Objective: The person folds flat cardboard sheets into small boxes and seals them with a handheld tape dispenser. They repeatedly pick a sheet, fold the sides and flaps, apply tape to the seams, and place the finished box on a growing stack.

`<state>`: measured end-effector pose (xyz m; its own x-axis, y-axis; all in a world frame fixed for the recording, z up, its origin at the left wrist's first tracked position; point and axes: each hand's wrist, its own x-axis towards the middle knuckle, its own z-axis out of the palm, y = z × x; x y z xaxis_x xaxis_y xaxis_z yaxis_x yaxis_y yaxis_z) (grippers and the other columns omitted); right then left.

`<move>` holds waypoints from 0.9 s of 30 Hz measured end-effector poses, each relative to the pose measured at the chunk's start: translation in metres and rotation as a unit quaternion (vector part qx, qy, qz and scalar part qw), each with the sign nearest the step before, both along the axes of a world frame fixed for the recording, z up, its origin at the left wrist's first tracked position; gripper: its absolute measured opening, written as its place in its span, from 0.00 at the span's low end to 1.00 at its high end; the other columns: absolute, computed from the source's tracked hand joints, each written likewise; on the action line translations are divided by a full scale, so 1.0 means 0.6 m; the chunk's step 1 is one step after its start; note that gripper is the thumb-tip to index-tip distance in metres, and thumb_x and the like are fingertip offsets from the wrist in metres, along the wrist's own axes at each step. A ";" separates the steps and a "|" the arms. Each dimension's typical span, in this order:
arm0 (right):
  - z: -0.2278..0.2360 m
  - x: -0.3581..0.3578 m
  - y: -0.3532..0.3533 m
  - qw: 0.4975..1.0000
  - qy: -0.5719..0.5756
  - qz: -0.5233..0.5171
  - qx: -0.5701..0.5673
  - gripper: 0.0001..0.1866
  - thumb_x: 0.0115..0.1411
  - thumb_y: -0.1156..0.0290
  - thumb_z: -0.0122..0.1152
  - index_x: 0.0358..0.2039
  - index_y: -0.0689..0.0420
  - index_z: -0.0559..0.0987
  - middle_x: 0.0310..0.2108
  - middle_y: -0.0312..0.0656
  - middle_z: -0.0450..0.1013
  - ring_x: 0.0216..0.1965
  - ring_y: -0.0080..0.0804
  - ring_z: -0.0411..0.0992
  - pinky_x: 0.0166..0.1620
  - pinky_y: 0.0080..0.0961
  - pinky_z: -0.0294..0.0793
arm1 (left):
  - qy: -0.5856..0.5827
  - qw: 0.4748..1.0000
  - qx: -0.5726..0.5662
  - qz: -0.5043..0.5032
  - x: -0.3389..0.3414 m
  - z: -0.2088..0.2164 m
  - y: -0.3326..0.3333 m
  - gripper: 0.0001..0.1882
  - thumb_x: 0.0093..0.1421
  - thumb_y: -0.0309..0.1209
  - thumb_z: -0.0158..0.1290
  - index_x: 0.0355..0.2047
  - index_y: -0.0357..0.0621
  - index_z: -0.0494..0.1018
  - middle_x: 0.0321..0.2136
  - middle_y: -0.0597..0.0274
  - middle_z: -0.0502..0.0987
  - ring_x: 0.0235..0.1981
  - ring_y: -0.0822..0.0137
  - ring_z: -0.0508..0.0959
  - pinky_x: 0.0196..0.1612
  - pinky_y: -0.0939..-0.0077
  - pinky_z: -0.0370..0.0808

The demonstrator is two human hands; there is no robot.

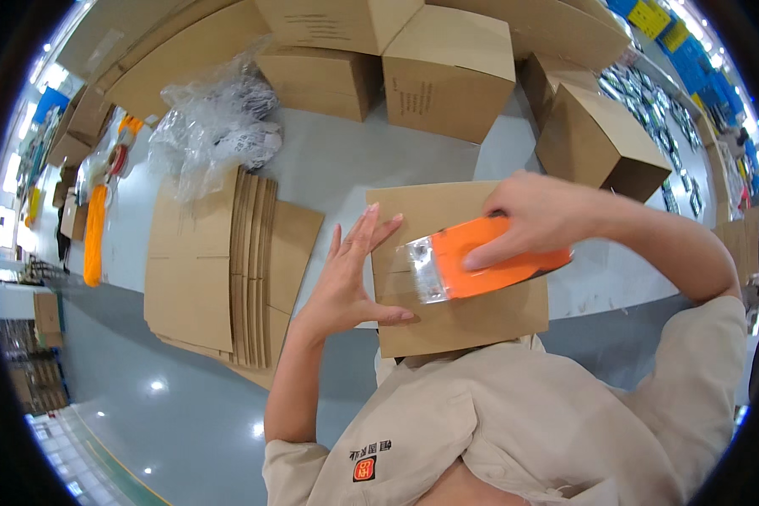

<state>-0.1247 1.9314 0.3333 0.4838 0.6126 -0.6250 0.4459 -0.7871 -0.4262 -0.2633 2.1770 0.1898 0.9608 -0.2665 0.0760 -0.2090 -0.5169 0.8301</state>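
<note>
Within the right hand's (527,223) closed grip, I saw the dispenser (506,274) above the box (472,325), its long axis running crosswise and its metal end pointing toward the left hand (346,274). That hand was spread open, thumb and fingertips at the box's left edge. Beyond both hands, I had bare bench (329,160) up to the cartons (460,80); left of the left hand, the flat stack (190,287) narrowed my room.
</note>
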 end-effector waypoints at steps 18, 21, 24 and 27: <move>-0.258 0.045 -0.405 0.948 0.154 -0.180 0.215 0.26 0.48 0.50 0.75 0.31 0.63 0.80 0.22 0.33 0.73 0.23 0.22 0.69 0.26 0.22 0.70 | 0.058 0.997 0.029 0.030 0.004 0.010 -0.026 0.75 0.27 0.47 0.77 0.72 0.42 0.43 0.64 0.56 0.67 0.70 0.55 0.60 0.73 0.47 0.37; -0.389 0.024 -0.400 0.895 0.241 -0.221 0.304 0.30 0.44 0.48 0.76 0.38 0.61 0.82 0.28 0.34 0.75 0.25 0.24 0.70 0.26 0.24 0.71 | 0.076 0.996 0.036 0.040 -0.002 0.001 -0.018 0.76 0.26 0.49 0.77 0.72 0.41 0.43 0.64 0.55 0.68 0.69 0.55 0.60 0.73 0.48 0.37; -0.443 0.010 -0.398 0.893 0.272 -0.233 0.273 0.32 0.45 0.45 0.75 0.39 0.61 0.82 0.28 0.35 0.75 0.27 0.25 0.72 0.25 0.25 0.71 | 0.064 0.993 0.096 0.027 0.000 0.034 -0.013 0.77 0.25 0.50 0.76 0.71 0.40 0.44 0.63 0.54 0.69 0.69 0.55 0.61 0.73 0.49 0.37; -0.414 0.011 -0.383 0.929 0.252 -0.225 0.153 0.33 0.47 0.41 0.72 0.37 0.62 0.82 0.28 0.36 0.76 0.28 0.27 0.74 0.26 0.26 0.72 | 0.042 0.970 0.240 -0.005 0.023 0.105 -0.048 0.70 0.27 0.50 0.75 0.69 0.39 0.52 0.62 0.53 0.70 0.68 0.54 0.62 0.73 0.48 0.39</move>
